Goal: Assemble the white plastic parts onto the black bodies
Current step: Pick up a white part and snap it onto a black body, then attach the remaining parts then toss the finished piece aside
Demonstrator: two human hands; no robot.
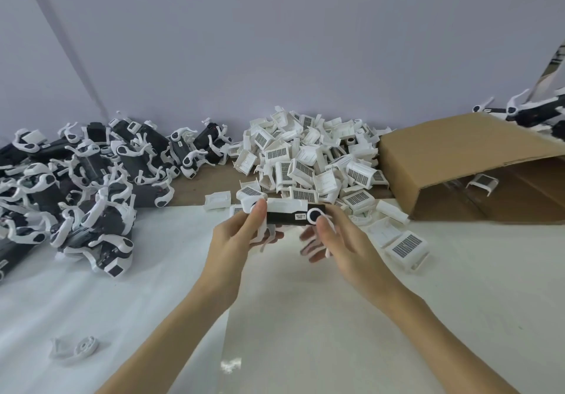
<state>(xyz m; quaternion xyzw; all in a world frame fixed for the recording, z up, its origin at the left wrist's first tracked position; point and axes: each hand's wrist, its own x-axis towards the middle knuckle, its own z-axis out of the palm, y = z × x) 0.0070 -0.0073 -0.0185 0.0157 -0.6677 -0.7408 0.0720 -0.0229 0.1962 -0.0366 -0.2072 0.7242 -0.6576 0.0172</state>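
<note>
Misalignment risk is the main concern at this point — the black body point(286, 217) is held in mid-air above the counter point(275, 317), just in front of the heap of white plastic parts point(308, 161), with a white part point(287, 203) seated along its top edge. Left hand point(235, 240) is clenched on the left end of the body, thumb on top; right hand point(333, 240) is closed on the right end, thumb just below the round white-ringed cap point(314, 215). Whether the white part is fully clipped cannot be told; its underside is hidden by the fingers. If it is pressed while skewed, a clip tab could be bent or snapped — thin plastic, judged brittle. With the body supported only at the ends, a hard push in the middle could make it rotate in the grip or slip out and fall onto the counter. Thin white arms appear to hang below the body between the hands, blurred; these could be caught under fingers and strained. Loose white parts lie just beside the right hand, so a careless set-down could knock them about. Pile of finished units point(85, 185) sits well apart on the left, cardboard box point(458, 161) on the right — mix-up of finished and unfinished pieces is judged unlikely unless the unit is dropped short of the pile.
</note>
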